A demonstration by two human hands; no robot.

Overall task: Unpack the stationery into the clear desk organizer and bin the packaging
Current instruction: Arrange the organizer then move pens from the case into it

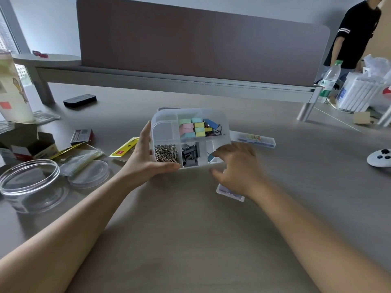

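far left on the counter (190, 229): an open clear jar (29, 185), its lid (90, 174) beside it, with torn packaging (82, 154) behind. your left hand (146, 159) grips the clear organizer (163, 130) at its near-left corner, thumb along the front edge, fingers up the left wall. its compartments hold paper clips (166, 153), black binder clips (190, 156) and pastel binder clips (193, 127). your right hand (239, 166), fingers loosely curled, reaches into the near-right compartment beside a blue clip (210, 157); whether it grips anything cannot be told.
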